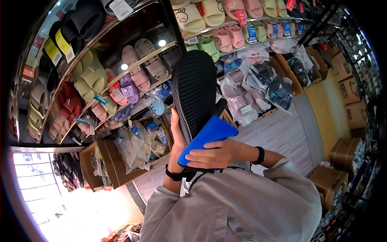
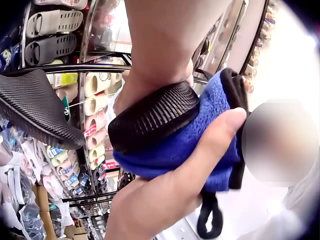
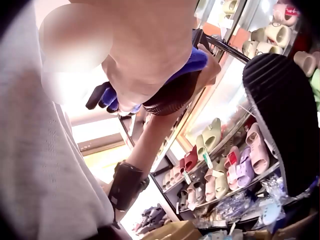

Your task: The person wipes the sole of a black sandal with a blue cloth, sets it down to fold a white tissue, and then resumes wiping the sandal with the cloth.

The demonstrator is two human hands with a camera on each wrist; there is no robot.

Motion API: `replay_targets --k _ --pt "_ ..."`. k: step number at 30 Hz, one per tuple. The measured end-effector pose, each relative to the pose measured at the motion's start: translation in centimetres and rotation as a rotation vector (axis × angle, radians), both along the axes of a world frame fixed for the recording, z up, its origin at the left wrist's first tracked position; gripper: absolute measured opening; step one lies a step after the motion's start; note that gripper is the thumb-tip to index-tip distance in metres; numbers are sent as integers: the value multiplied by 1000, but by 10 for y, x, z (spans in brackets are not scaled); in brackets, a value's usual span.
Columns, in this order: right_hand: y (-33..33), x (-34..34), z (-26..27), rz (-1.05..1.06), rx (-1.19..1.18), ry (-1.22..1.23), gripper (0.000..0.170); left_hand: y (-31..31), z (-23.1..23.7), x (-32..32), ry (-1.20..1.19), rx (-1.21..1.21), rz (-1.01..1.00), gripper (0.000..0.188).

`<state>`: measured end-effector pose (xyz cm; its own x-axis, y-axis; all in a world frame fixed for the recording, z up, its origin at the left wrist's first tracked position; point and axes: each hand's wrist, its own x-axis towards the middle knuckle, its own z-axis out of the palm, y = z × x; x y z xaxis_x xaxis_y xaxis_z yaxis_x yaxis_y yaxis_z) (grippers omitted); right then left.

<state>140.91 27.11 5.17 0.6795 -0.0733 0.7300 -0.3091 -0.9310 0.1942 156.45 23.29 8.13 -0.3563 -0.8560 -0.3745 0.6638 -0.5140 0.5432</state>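
A black slipper (image 1: pixel 194 88) is held up before the chest, its ridged sole facing the head camera. My left hand (image 1: pixel 176 131) grips it along the left side near the heel, thumb along the sole's edge. A blue plush cloth (image 1: pixel 207 141) with black edging wraps the heel end. My right hand (image 1: pixel 215 153) holds the cloth against the heel, fingers curled across it. In the left wrist view the right thumb lies over the cloth (image 2: pixel 212 155), and a black loop (image 2: pixel 210 215) hangs below. The slipper's toe (image 3: pixel 282 115) shows large in the right wrist view.
Shelves of colourful slippers (image 1: pixel 90 76) curve round the left and front. An open cardboard box (image 1: pixel 115 161) with bagged goods stands below on the left. Bagged slippers (image 1: pixel 278 88) are piled front right. More cartons (image 1: pixel 328 185) sit on the right by the wooden floor (image 1: pixel 290 133).
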Motion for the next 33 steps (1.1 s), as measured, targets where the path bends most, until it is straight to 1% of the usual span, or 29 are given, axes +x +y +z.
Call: replay_targets --k 2,4,5,6,8,9,10,11,12,14,15,16,17,18,19,20,22,24,25,26,28,29,30,31,32,33 --pt "-1 -9 -3 12 38 18 32 -4 -20 5 -67 -11 -24 93" --pt "-5 -20 7 15 82 36 32 -5 -54 10 -36 -38 -64 92" --pt "-10 -26 17 -112 53 -66 34 -5 -65 11 -3 -71 -90 92" --pt "-16 -33 27 -239 19 -167 35 -3 -66 12 -52 -239 -186 89" --pt "-28 -51 41 -429 -17 -260 40 6 -65 9 -18 -260 -208 86" --pt "-31 -49 49 -494 39 -428 42 4 -66 10 -10 -252 -258 85" --pt "-33 -47 54 -559 93 -599 45 6 -65 10 -73 -338 -265 85" --pt "-33 -47 55 -549 109 -639 48 4 -65 11 -33 -381 -331 84" --pt "-26 -41 58 -614 92 -579 43 0 -67 13 9 -426 -397 84" --pt "0 -21 58 -633 99 -423 35 -4 -85 21 175 -163 -349 80" --pt "10 -10 51 -563 89 -363 33 -1 -80 22 158 -125 -345 78" --pt "19 3 40 -493 82 -302 33 -3 -89 24 -109 -231 -405 81" --pt "30 17 31 -444 79 -234 34 -7 -70 24 89 -95 -414 86" --pt "39 28 22 -397 77 -167 35 -9 -41 24 281 48 -424 90" --pt "47 34 16 -361 27 -72 36 -5 -20 19 40 24 -423 93" --pt "54 38 11 -325 -16 23 37 4 10 10 -179 23 -309 93" --pt "63 38 1 -314 -25 85 37 -3 -3 6 -104 71 -281 91" --pt "68 31 6 -353 50 24 36 -3 -11 5 -163 -61 -344 88" --pt "73 25 10 -419 78 6 34 -4 -15 2 -93 -61 -373 87" --pt "77 19 16 -471 171 -15 34 -4 -23 -1 -24 -57 -400 86" --pt "73 5 33 -690 144 -102 35 -5 -52 -2 239 28 -544 84" --pt "73 0 41 -812 226 -182 36 3 -40 -8 140 31 -529 82" --pt "75 -2 48 -937 307 -268 38 8 -32 -13 176 59 -567 81" --pt "77 2 55 -1011 374 -344 38 12 -28 -19 121 74 -556 82" --pt "81 7 52 -1042 379 -341 38 16 -28 -24 67 90 -547 82" --pt "88 15 47 -1037 368 -294 38 19 -42 -24 100 -48 -562 81"
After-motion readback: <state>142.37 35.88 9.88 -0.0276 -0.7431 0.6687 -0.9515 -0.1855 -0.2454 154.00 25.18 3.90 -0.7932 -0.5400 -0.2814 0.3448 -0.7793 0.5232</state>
